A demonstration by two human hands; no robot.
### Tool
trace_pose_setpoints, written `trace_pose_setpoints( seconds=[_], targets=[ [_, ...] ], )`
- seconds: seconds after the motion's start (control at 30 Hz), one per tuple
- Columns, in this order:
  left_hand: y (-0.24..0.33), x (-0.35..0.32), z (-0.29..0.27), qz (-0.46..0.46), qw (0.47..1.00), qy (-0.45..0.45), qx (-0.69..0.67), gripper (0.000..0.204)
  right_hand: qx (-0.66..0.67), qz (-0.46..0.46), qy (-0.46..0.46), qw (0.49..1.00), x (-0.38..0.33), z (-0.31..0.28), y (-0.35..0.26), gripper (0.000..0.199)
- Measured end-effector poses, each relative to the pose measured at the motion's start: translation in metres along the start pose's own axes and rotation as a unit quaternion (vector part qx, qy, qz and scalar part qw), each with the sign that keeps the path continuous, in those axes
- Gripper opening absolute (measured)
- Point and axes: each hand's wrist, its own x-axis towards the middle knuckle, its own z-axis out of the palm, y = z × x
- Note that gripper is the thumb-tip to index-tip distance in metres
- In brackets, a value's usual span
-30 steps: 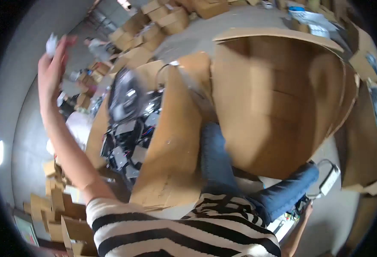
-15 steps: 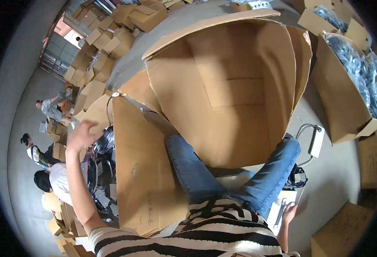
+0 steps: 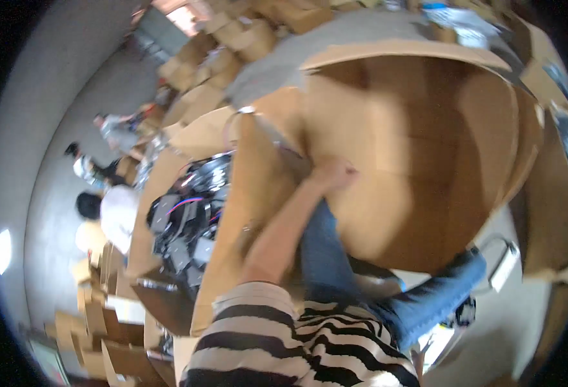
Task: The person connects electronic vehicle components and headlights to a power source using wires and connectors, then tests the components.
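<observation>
Motion is blurring the left hand (image 3: 333, 174) at the big cardboard box (image 3: 426, 161), so its grip is staying unclear; the right hand is lying outside the picture.

Your left hand (image 3: 333, 174) rests on plain brown cardboard: the big open box (image 3: 419, 155) is matt, dry-looking paperboard, smooth on its inner walls. The box beside it (image 3: 187, 219) holds dark, glossy items, possibly plastic-wrapped, though the blur hides detail. Your jeans (image 3: 326, 258) are matt blue denim cloth; your striped shirt (image 3: 297, 348) is soft knitted fabric. The floor (image 3: 58, 193) looks like smooth grey concrete.
</observation>
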Motion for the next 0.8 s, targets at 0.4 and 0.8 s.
trace_pose_setpoints(
  seconds=[0.4, 0.8],
  targets=[
    [-0.079, -0.023, 0.132, -0.21, 0.931, 0.284, -0.093, 0.059, 0.353, -0.43, 0.235, 0.797, 0.03, -0.251, -0.209, 0.04],
    [-0.105, 0.1, 0.056, -0.152, 0.919, 0.36, -0.058, 0.012, 0.176, -0.472, 0.381, 0.775, 0.141, -0.326, -0.354, 0.047]
  ],
)
